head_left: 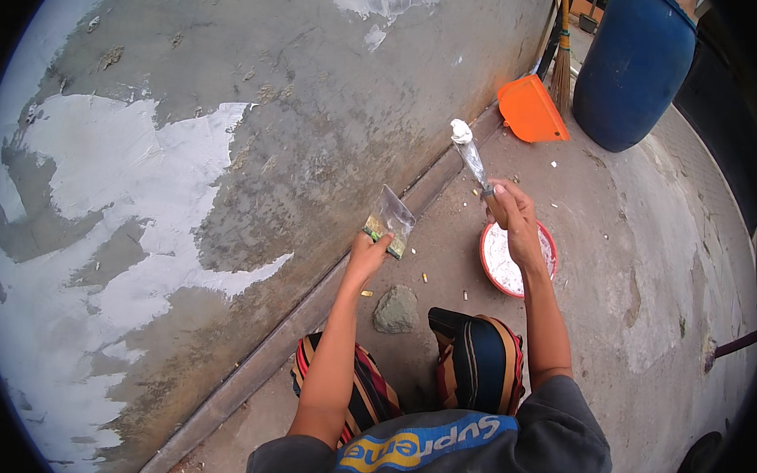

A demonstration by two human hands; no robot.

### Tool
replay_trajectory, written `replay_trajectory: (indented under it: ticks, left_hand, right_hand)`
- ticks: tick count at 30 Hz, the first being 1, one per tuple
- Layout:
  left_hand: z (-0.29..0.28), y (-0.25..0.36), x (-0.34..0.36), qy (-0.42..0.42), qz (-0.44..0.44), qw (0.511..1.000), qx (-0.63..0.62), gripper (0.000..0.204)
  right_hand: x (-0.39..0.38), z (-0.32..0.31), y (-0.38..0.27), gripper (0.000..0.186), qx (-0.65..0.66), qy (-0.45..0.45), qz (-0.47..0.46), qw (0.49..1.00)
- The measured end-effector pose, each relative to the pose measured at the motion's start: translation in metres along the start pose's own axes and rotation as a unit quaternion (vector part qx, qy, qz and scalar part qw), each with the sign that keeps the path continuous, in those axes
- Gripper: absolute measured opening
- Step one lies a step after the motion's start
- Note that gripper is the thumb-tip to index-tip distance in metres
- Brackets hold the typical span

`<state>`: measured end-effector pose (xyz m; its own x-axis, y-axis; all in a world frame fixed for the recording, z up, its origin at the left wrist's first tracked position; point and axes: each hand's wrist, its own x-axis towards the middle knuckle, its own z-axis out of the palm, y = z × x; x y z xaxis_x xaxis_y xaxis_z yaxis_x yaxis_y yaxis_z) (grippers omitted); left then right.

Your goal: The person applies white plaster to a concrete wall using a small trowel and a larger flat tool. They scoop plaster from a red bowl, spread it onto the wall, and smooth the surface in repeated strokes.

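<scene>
My left hand (pixel 367 255) is closed around the handle of a wide putty knife (pixel 392 216), its flat blade tilted up beside the foot of the wall. Higher and further right, my right hand (pixel 516 220) grips a narrow trowel (pixel 472 160) that points up and away to the left. A lump of white putty (pixel 461 131) clings to the trowel's tip. Below that hand, partly covered by my forearm, stands a red basin (pixel 555 250) of white putty. The grey wall (pixel 299 121) on the left carries broad, uneven white patches of putty (pixel 134 159).
A rough stone (pixel 397 310) lies between my knees and the wall, with several small butts scattered nearby. Against the wall's far end lean an orange dustpan (pixel 529 112) and a broom (pixel 562 70). A tall blue barrel (pixel 635 70) stands beside them. A ledge (pixel 293 318) runs along the wall's foot.
</scene>
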<state>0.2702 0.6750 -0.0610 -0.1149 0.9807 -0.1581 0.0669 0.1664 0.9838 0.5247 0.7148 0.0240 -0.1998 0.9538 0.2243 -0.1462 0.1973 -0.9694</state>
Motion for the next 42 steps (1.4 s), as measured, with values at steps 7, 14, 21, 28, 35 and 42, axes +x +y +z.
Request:
replay_trajectory:
  ticks: [7,14,21,28,35,42]
  left_hand:
    - [0.016,0.029,-0.018,0.213,0.439,0.797,0.355,0.061]
    - [0.017,0.026,-0.021,0.209,0.408,0.843,0.281,0.050]
    - [0.016,0.003,-0.016,-0.076,-0.090,0.888,0.444,0.045]
    - [0.030,-0.015,-0.013,-0.108,-0.086,0.863,0.486,0.075]
    - [0.015,-0.013,-0.020,-0.131,-0.041,0.872,0.470,0.067]
    - [0.017,-0.036,-0.015,-0.153,-0.028,0.850,0.504,0.043]
  right_hand:
    - [-0.003,0.004,0.019,0.033,-0.005,0.074,-0.026,0.997]
    - [-0.019,-0.004,0.028,0.032,-0.002,0.017,0.054,0.998]
    - [-0.005,0.016,0.020,0.034,0.051,0.011,0.039,0.998]
    - [0.035,0.076,-0.018,0.037,0.040,-0.020,-0.099,0.994]
    - [0.044,0.131,-0.026,0.040,0.089,-0.102,-0.070,0.988]
    - [0.050,0.182,-0.054,0.038,-0.033,-0.080,-0.266,0.960]
